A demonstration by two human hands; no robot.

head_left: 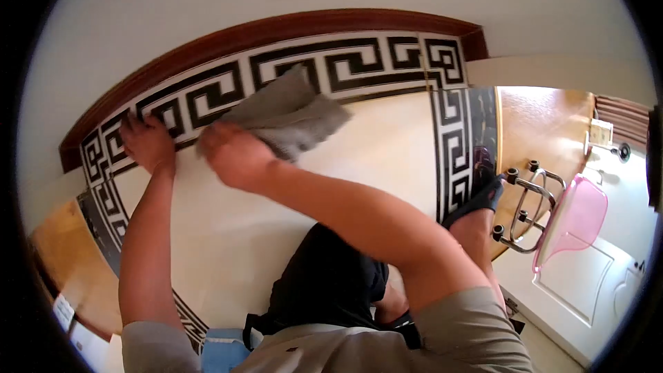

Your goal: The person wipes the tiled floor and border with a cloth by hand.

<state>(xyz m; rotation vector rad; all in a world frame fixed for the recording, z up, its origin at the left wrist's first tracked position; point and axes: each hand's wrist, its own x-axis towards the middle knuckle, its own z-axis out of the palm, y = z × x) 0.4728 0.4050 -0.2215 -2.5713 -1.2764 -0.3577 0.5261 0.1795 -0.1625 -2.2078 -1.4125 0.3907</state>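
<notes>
A grey cloth point(290, 114) lies partly bunched over the black-and-white patterned border of the floor, with one corner raised. My right hand point(235, 155) grips its left end, the fingers slightly blurred. To the left, my left hand point(148, 141) rests on the patterned border point(221, 90) with its fingers spread and nothing in them. Beyond both hands a dark red-brown baseboard point(276, 27) runs along the foot of the wall.
At the right stand a chair with metal legs and a pink seat point(577, 214), and a white door point(587, 283). Wooden flooring point(545, 117) shows beside the tiles. My bent legs point(324, 276) are below, near a blue object point(224, 352).
</notes>
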